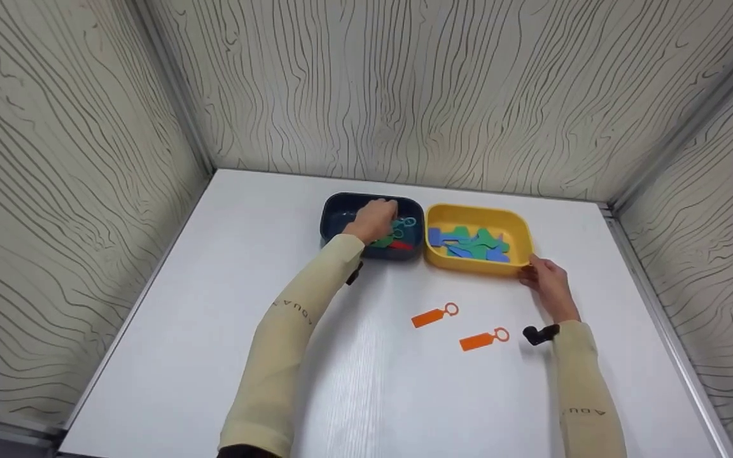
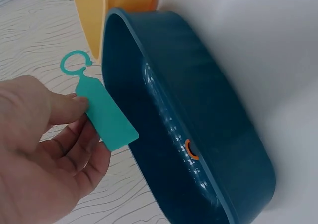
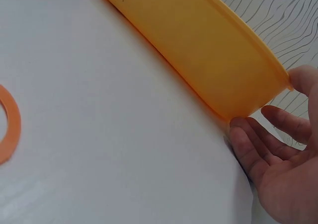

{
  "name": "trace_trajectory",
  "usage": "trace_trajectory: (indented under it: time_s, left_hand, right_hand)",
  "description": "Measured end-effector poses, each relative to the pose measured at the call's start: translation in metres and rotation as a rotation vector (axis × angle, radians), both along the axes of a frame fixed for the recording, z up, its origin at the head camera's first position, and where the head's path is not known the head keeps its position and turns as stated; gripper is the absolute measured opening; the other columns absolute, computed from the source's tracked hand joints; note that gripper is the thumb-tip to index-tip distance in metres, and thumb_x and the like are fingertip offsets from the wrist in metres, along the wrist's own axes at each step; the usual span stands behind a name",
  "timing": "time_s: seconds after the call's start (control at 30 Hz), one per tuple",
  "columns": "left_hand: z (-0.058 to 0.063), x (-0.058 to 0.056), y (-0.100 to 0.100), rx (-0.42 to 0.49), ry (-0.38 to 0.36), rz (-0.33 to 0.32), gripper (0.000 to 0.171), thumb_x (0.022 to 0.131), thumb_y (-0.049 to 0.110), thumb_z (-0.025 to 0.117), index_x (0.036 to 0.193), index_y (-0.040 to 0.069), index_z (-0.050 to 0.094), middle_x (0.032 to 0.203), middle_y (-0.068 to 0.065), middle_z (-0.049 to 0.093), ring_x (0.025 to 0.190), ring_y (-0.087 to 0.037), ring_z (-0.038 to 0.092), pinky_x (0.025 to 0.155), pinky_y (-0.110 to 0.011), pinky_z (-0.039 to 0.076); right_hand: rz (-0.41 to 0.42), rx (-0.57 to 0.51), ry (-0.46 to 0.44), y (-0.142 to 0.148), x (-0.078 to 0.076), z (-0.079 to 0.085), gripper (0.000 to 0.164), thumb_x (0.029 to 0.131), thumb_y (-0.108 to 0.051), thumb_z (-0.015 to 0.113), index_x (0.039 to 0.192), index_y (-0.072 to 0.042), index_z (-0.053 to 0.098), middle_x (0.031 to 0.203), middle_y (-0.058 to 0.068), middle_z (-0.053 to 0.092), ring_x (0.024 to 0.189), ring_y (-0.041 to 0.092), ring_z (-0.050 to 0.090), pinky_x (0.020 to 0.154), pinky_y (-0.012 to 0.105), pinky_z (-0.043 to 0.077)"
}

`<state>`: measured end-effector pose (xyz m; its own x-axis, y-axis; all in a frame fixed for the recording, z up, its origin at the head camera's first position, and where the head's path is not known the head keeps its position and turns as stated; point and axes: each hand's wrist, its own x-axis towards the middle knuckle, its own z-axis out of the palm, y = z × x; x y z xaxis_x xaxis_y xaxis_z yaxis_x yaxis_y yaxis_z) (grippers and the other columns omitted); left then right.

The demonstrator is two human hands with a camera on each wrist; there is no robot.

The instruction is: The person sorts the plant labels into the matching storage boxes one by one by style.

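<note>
My left hand (image 1: 373, 219) is over the dark blue bin (image 1: 392, 254). In the left wrist view it pinches a teal tag (image 2: 107, 114) with a ring at one end, between thumb and fingers, beside the bin's rim. A red piece (image 1: 403, 245) and green pieces lie in that bin, where an orange ring (image 2: 191, 150) also shows. At the near right corner of the yellow bin (image 1: 481, 267), my right hand (image 1: 551, 283) grips it, thumb at the rim and fingertips by the base. Green and blue flat pieces (image 1: 478, 245) lie inside the yellow bin.
Two orange ring tags (image 1: 429, 317) lie on the white table (image 1: 214, 318) in front of the bins. The bins stand side by side towards the back. Patterned panels (image 1: 404, 95) enclose the table at the back and sides.
</note>
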<state>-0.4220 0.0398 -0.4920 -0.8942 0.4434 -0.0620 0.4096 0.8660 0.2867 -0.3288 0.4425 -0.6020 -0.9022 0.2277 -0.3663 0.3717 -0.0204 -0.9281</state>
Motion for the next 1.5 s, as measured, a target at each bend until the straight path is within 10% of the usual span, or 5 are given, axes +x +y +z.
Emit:
trace_trajectory:
  time_s: [0.5,1.5]
  left_hand:
    - [-0.01,-0.006,0.004,-0.127,0.108,0.1,0.043,0.096,0.02,0.061,0.137,0.01,0.051,0.132,-0.014,0.059,0.121,-0.032,0.056,0.1,-0.048,0.049]
    - [-0.017,0.045,0.027,-0.043,0.293,-0.119,0.024,0.102,0.025,0.049,0.118,0.009,0.057,0.105,-0.01,0.063,0.096,-0.027,0.059,0.086,-0.039,0.053]
  right_hand:
    - [0.03,0.032,-0.008,0.0,0.002,0.002,0.071,0.095,-0.058,0.051,0.14,-0.003,0.04,0.117,0.003,0.056,0.11,0.014,0.061,0.098,0.024,0.051]
    - [-0.003,-0.043,0.014,0.0,0.001,0.003,0.057,0.095,-0.05,0.056,0.129,-0.005,0.046,0.104,-0.001,0.062,0.096,0.009,0.066,0.092,0.023,0.054]
